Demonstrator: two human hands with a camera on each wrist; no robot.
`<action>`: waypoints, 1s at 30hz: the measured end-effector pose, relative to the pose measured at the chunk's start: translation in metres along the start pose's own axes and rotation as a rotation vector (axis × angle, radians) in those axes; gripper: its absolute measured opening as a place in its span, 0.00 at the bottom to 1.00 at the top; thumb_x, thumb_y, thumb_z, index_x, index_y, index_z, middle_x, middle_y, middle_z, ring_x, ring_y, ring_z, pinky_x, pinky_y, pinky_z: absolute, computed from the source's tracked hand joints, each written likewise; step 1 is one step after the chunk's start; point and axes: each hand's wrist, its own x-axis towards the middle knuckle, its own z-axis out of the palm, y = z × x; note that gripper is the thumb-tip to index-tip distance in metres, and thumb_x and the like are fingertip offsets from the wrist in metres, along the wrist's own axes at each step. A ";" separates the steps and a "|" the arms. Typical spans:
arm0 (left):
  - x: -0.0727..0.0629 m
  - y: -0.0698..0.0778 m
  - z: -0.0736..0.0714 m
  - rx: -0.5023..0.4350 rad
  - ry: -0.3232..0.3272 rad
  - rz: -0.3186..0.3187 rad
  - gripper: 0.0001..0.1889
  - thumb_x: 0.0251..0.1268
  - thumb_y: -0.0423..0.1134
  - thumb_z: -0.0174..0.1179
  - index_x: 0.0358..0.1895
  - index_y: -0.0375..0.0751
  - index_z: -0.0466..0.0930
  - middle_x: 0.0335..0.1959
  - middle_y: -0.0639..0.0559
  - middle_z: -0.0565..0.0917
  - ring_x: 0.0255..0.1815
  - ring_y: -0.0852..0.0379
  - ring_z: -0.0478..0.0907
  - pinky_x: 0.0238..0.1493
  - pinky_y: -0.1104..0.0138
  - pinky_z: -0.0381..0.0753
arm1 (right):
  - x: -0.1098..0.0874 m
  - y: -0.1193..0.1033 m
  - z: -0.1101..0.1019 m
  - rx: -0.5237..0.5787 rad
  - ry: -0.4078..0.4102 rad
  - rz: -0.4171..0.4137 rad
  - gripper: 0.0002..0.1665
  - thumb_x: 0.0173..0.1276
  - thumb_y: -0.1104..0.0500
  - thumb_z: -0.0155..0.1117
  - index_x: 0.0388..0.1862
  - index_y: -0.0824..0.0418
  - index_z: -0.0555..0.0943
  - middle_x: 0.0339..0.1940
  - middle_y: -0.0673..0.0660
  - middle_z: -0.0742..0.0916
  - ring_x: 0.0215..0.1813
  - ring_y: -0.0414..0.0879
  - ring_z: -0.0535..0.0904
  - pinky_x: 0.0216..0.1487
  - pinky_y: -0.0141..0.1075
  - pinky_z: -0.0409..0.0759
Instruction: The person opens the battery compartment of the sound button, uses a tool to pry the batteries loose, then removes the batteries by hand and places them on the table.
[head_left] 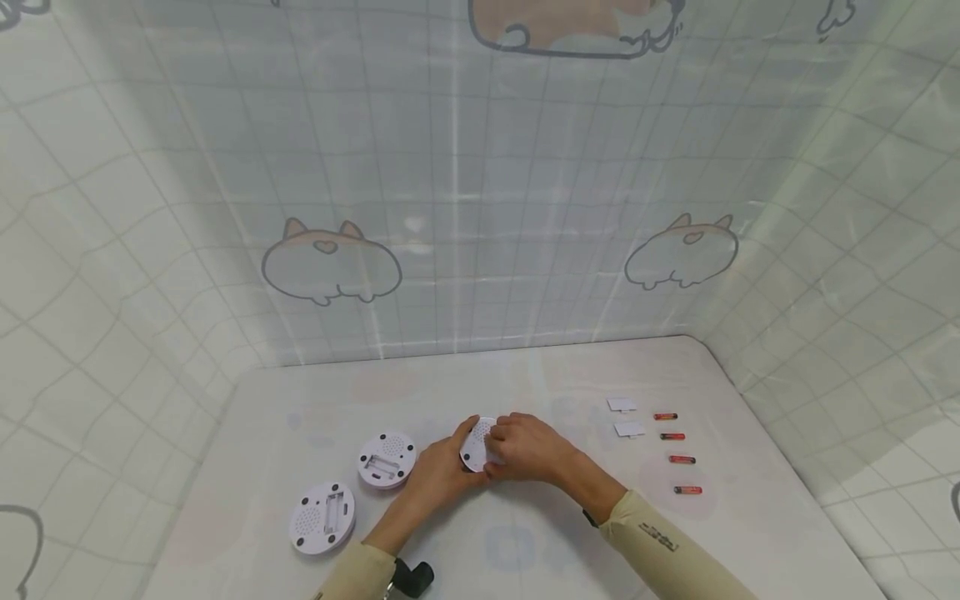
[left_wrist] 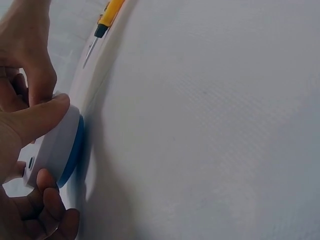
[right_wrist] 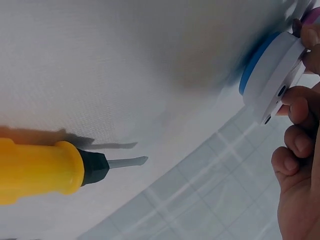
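Note:
My left hand (head_left: 442, 468) grips a round white battery-powered base (head_left: 477, 446), thumb and fingers around its edge. Its underside, with speaker holes and dark round feet, faces up, and a blue rim shows below in the left wrist view. My right hand (head_left: 531, 448) bends over the right part of this base (right_wrist: 272, 75), fingers curled and fingertips at its underside. I cannot tell what those fingers pinch. To the left lie two similar white bases, a nearer one (head_left: 306, 523) and a farther one (head_left: 395, 448), battery compartments uncovered.
Several red-and-black batteries (head_left: 682, 459) lie in a column at the right of the white table (head_left: 525, 533). Two small white covers (head_left: 621, 404) (head_left: 628, 430) sit beside them. A yellow screwdriver (right_wrist: 45, 167) rests near my right wrist. Patterned curtains (head_left: 480, 275) enclose the table's back and sides.

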 end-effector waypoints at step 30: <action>0.002 -0.001 -0.004 -0.020 -0.012 0.030 0.50 0.47 0.57 0.78 0.75 0.48 0.64 0.46 0.38 0.86 0.41 0.44 0.83 0.40 0.54 0.78 | -0.009 0.008 0.011 0.160 0.203 -0.113 0.12 0.64 0.45 0.71 0.30 0.50 0.84 0.24 0.42 0.77 0.29 0.37 0.72 0.33 0.29 0.72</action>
